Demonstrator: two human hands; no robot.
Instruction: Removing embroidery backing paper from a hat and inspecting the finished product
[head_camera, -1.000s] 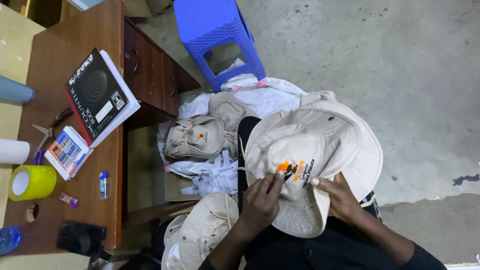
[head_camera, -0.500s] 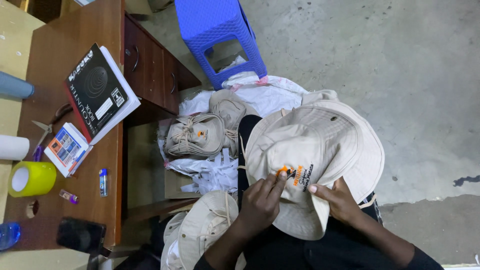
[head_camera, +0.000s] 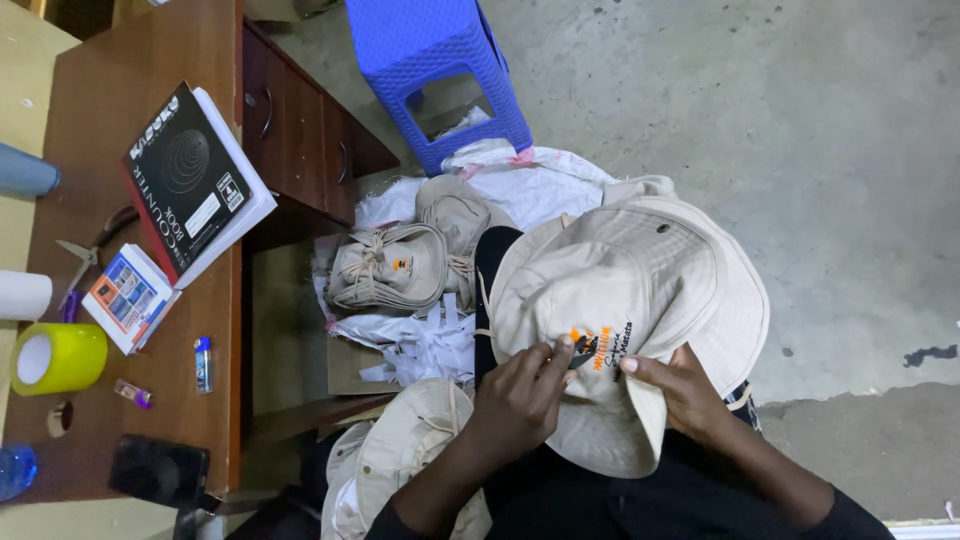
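Observation:
A beige wide-brimmed bucket hat (head_camera: 640, 290) rests on my lap, crown up, with an orange and black embroidered patch (head_camera: 598, 350) on its front. My left hand (head_camera: 515, 400) pinches the hat fabric just beside the patch. On the other side of the patch my right hand (head_camera: 685, 395) grips the brim edge. Another beige hat (head_camera: 405, 465) lies lower left of my left arm.
A bundle of tied beige hats (head_camera: 400, 265) sits on white plastic wrapping (head_camera: 520, 185) on the floor. A blue plastic stool (head_camera: 435, 70) stands beyond it. The brown desk (head_camera: 130, 400) at left carries a black book (head_camera: 185, 175), yellow tape roll (head_camera: 55, 357), small booklet (head_camera: 130, 297), dark phone (head_camera: 158, 468).
The hat has shifted slightly and my fingers have moved a little closer around the patch; the camera view drifted slightly.

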